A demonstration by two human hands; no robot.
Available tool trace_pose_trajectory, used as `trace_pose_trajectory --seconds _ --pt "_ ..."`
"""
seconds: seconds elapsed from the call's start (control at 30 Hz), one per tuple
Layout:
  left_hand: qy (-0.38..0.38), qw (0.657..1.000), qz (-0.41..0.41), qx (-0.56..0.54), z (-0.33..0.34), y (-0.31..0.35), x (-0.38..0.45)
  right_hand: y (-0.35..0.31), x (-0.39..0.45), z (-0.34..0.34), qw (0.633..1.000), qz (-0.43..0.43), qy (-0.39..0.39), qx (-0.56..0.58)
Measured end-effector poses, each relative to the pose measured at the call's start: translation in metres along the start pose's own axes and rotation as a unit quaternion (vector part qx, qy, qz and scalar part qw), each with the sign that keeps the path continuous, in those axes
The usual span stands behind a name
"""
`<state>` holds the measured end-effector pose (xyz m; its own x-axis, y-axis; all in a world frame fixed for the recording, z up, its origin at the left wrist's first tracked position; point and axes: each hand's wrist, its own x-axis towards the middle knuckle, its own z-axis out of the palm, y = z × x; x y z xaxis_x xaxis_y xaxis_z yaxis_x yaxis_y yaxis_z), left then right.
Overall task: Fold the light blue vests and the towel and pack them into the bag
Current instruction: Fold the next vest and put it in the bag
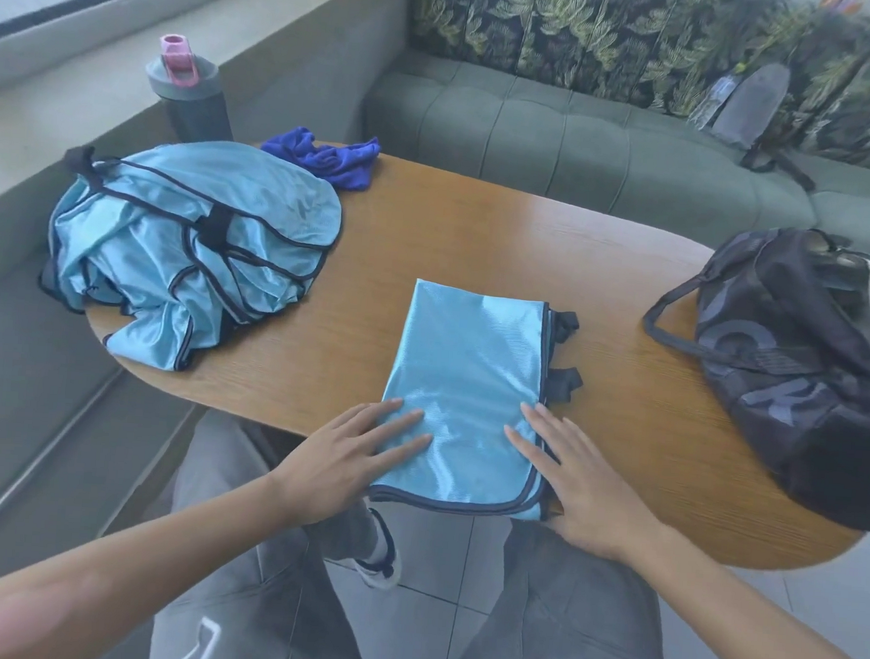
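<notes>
On table (pixel 480 240), one folded vest (pixel 465 377), one bag (pixel 801 365)

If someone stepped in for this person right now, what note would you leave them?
Left hand and right hand: both flat, pressing the folded vest at the table's near edge.
Vest pile: unfolded, far left.
Towel: crumpled behind the pile.
Bag: on the right; nothing seen going in yet.
Done: one vest partly folded.
Left: remaining vests, towel, packing.

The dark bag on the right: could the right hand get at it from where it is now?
Probably yes. The right hand rests flat on the folded vest, and only bare table lies between it and the bag.
</notes>
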<state>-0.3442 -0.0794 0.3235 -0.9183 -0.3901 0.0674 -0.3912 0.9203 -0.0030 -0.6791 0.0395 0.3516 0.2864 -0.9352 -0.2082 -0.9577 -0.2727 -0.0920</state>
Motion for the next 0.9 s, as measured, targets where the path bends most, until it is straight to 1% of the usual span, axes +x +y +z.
trace_pose_trajectory --seconds 0.1,0.23,0.3,0.37,0.43,0.47,0.57,0.6,0.63,0.73,0.8,0.9 --pt "0.013 0.999 0.005 -0.031 -0.006 0.006 -0.001 -0.005 -0.006 0.014 0.997 0.014 0.065 0.032" --pt "0.027 0.997 0.007 -0.079 -0.026 0.005 0.001 -0.011 -0.007 0.024 0.99 0.038 0.12 0.067" --pt "0.023 0.99 -0.005 -0.136 -0.033 -0.001 0.005 -0.012 -0.006 0.026 0.98 0.048 0.158 0.107" --pt "0.016 0.976 -0.028 -0.214 -0.038 -0.008 0.012 -0.012 -0.002 0.026 0.961 0.066 0.203 0.177" --pt "0.026 0.955 -0.057 -0.291 -0.045 -0.014 0.02 -0.014 0.003 0.025 0.933 0.091 0.248 0.243" --pt "0.038 0.935 -0.086 -0.342 -0.047 -0.014 0.022 -0.016 0.006 0.024 0.92 0.104 0.266 0.268" --pt "0.095 0.846 -0.187 -0.491 -0.055 -0.009 0.03 -0.028 0.012 0.016 0.884 0.105 0.324 0.321" --pt "0.116 0.821 -0.21 -0.517 -0.055 -0.008 0.034 -0.034 0.013 0.011 0.873 0.098 0.341 0.334" --pt "0.133 0.805 -0.228 -0.532 -0.054 -0.008 0.038 -0.039 0.015 0.005 0.865 0.102 0.35 0.345" --pt "0.17 0.779 -0.271 -0.538 -0.055 -0.007 0.057 -0.045 0.025 -0.011 0.848 0.148 0.349 0.371" --pt "0.185 0.78 -0.308 -0.512 -0.059 -0.011 0.071 -0.038 0.035 -0.014 0.846 0.184 0.355 0.353" --pt "0.191 0.781 -0.373 -0.463 -0.058 -0.022 0.097 -0.027 0.054 -0.019 0.859 0.237 0.344 0.297"
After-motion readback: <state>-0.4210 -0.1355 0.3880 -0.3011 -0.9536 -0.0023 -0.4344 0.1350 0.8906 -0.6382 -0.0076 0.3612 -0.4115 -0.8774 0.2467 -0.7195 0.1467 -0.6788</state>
